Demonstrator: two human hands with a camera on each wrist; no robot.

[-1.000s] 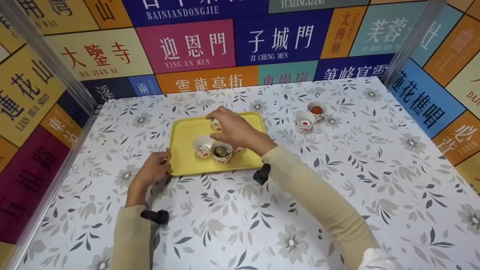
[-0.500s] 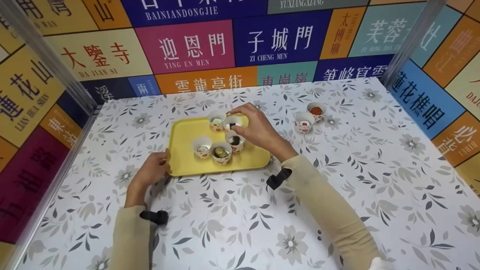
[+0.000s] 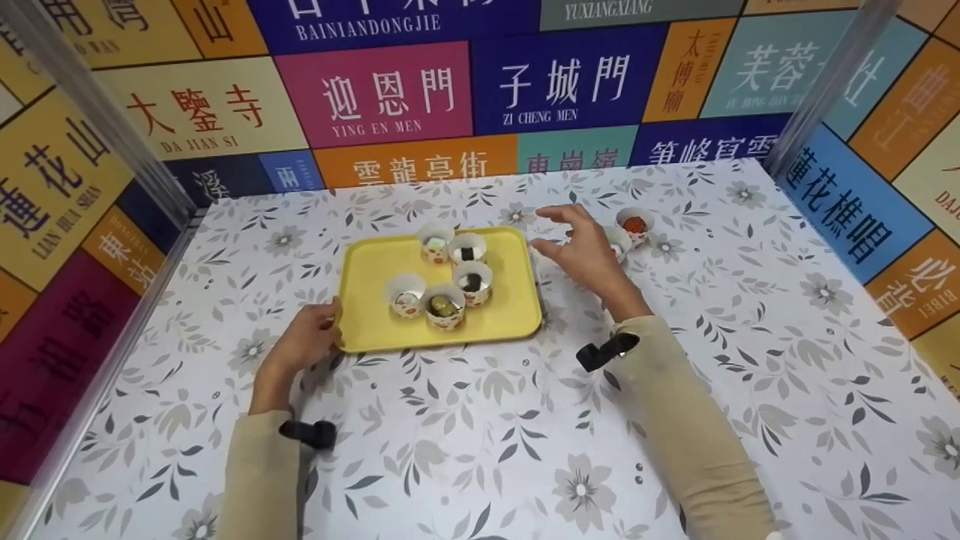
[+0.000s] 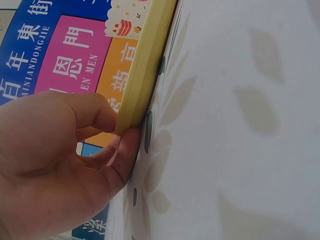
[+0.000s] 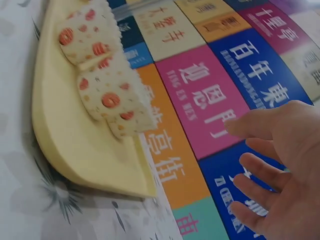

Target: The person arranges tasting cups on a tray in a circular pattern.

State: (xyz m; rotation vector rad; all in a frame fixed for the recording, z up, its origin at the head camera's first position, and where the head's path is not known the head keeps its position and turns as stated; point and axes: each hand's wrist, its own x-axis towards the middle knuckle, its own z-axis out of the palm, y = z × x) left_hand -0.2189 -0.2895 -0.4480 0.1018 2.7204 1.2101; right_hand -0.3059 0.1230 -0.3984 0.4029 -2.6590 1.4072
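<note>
A yellow tray (image 3: 367, 270) carries several patterned paper cups. A dark olive-green piece sits in the front cup (image 3: 445, 306), black-wrapped pieces lie in the cup (image 3: 472, 283) behind it and the cup (image 3: 467, 250) further back, and pale food fills the left cup (image 3: 406, 295) and the back cup (image 3: 435, 244). My left hand (image 3: 306, 334) pinches the tray's left edge, thumb and fingers on the rim in the left wrist view. Off the tray's right side, my right hand (image 3: 585, 251) hovers with fingers apart and nothing between them. It partly covers one paper cup (image 3: 619, 241).
Another paper cup (image 3: 636, 225) with red food stands on the table behind the partly covered one. A floral cloth (image 3: 480, 435) covers the table. Walls of coloured panels (image 3: 382, 90) with printed characters rise at the back and both sides.
My right hand has let go of the cup with a black-wrapped piece, leaving it on the tray, and has moved right, past the tray's edge. My left hand stays at the rim.
</note>
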